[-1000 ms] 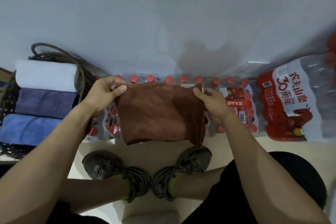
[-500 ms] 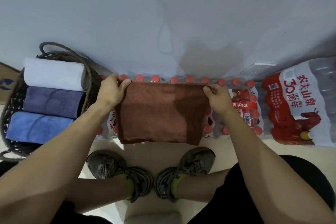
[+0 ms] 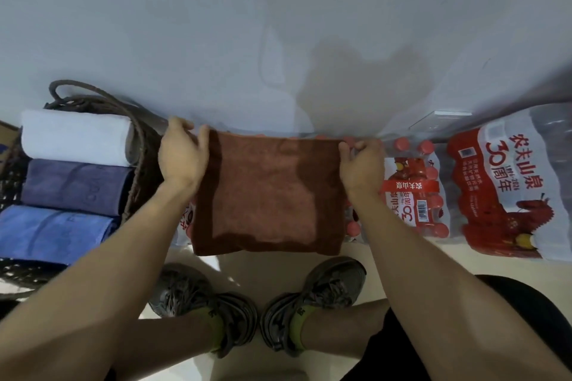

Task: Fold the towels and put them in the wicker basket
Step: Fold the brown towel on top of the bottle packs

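A pale wall [image 3: 216, 25] fills the upper half of the view, with a darker stain on it above the hands. Along its foot stand shrink-wrapped packs of red-capped water bottles [image 3: 411, 189]; the pack at the far right [image 3: 507, 189] is cut off by the frame edge, and the middle packs are largely hidden behind the cloth. At the left sits the wicker basket [image 3: 142, 164], its near and left sides running out of view. Three rolled towels lie in it side by side: a white one [image 3: 74, 136] nearest the wall, a dark blue one [image 3: 74, 187] in the middle, and a lighter blue one [image 3: 52, 232] nearest the person.

The brown towel [image 3: 269, 195], folded to a rough square, hangs flat in front of the bottles, just right of the basket and above the grey shoes [image 3: 198, 303]. The left hand [image 3: 181, 158] pinches its upper left corner, thumb over the front face. The right hand [image 3: 360, 164] pinches the upper right corner, fingers curled over the top edge. The towel hangs below and between both hands. Whether its lower edge touches anything behind it cannot be told.
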The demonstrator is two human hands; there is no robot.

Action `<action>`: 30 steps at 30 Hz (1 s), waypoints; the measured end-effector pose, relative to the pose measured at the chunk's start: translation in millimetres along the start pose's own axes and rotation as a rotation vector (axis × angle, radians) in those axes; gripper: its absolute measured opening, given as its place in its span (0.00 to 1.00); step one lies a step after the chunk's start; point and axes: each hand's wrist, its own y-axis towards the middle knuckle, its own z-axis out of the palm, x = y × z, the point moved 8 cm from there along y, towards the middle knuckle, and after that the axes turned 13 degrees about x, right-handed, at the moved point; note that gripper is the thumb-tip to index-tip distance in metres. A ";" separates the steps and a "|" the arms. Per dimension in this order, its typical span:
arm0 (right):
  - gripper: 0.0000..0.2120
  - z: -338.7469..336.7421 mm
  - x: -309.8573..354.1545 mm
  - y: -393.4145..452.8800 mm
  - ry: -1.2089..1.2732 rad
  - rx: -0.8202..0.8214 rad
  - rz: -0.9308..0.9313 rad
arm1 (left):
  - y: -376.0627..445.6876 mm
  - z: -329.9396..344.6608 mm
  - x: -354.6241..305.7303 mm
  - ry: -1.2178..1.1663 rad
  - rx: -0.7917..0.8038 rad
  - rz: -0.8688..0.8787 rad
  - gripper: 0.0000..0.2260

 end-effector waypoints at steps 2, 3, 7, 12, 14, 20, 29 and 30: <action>0.09 2.5 12.9 -29.5 -0.045 -0.033 -0.128 | -39.1 7.4 -20.5 0.062 -0.016 0.192 0.11; 0.07 9.3 21.0 -47.7 -0.075 -0.006 -0.205 | -62.2 14.1 -29.7 0.110 0.001 0.278 0.08; 0.07 28.7 18.1 -112.9 -0.109 0.046 -0.218 | -132.7 22.0 -12.0 0.115 0.026 0.242 0.08; 0.14 18.5 -63.4 -156.0 0.322 -0.094 0.386 | -183.9 27.7 86.2 -0.266 0.017 -0.316 0.14; 0.17 27.0 -92.1 -167.5 0.402 -0.005 0.612 | -193.2 42.9 107.8 -0.454 0.093 -0.432 0.17; 0.08 65.8 -107.1 -186.1 0.761 0.432 0.743 | -199.0 61.3 126.5 -0.734 0.295 -0.553 0.10; 0.12 44.8 -114.8 -191.0 0.769 0.344 0.763 | -204.2 59.8 141.8 -0.941 0.358 -0.779 0.14; 0.12 42.2 -113.1 -191.3 0.803 0.324 0.763 | -203.9 60.0 141.7 -0.956 0.366 -0.793 0.14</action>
